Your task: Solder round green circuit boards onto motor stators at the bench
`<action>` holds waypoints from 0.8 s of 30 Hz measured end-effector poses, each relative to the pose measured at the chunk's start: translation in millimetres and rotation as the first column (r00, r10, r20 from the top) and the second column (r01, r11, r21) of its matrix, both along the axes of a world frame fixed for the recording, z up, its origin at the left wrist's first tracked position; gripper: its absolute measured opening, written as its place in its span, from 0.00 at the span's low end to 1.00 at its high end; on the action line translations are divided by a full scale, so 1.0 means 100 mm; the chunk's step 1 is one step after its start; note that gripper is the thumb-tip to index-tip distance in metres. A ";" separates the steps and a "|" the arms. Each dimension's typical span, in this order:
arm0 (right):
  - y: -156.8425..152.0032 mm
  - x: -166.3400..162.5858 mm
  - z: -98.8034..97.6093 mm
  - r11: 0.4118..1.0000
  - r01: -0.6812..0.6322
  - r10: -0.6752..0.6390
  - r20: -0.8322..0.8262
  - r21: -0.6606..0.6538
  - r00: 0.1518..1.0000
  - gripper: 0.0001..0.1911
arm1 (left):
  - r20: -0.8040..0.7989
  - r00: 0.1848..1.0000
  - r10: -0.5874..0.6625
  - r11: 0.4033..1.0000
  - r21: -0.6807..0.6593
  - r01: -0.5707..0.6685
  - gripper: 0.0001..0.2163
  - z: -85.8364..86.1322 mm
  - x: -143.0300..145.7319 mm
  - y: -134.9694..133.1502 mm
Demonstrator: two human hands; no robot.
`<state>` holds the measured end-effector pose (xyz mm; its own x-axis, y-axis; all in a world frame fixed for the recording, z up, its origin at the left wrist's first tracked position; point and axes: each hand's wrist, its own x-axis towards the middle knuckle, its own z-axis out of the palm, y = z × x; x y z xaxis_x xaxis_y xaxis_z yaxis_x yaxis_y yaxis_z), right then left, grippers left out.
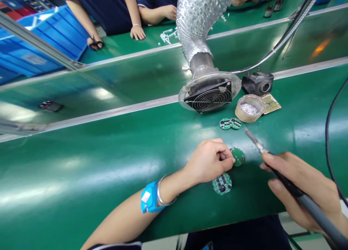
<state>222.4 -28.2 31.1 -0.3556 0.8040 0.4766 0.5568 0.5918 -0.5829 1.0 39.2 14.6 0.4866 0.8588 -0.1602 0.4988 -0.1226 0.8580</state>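
My left hand (209, 161) is closed in a pinch on a small round green circuit board (239, 156) lying on the green bench (108, 177). A blue wrist strap and a metal bangle sit on that wrist. My right hand (301, 188) grips a soldering iron (272, 163) like a pen, its tip pointing up-left just right of the pinched board. Another round board (222, 183) lies below my left hand. Two more round boards (230, 123) lie side by side farther back.
A fan-fronted fume extractor (209, 94) on a foil duct hangs over the bench. Right of it are a tin of solder dross (249, 108), a yellowish sponge pad (271, 103) and a black iron stand (257, 83). Other people's hands (137, 32) rest on the far bench.
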 end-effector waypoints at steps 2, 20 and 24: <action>-0.03 0.02 0.04 1.000 0.023 -0.023 -0.004 -0.004 1.000 0.25 | 0.019 1.000 0.010 1.000 -0.008 -0.010 0.04 -0.02 0.00 -0.01; -0.17 0.00 -0.03 1.000 0.019 -0.021 0.089 0.016 0.996 0.18 | 0.028 0.993 0.111 0.990 0.080 -0.113 0.04 -0.07 0.03 -0.12; -0.15 -0.03 -0.03 0.999 0.001 -0.004 0.074 0.039 0.997 0.17 | 0.018 0.993 0.112 0.988 0.109 -0.114 0.04 -0.07 0.04 -0.13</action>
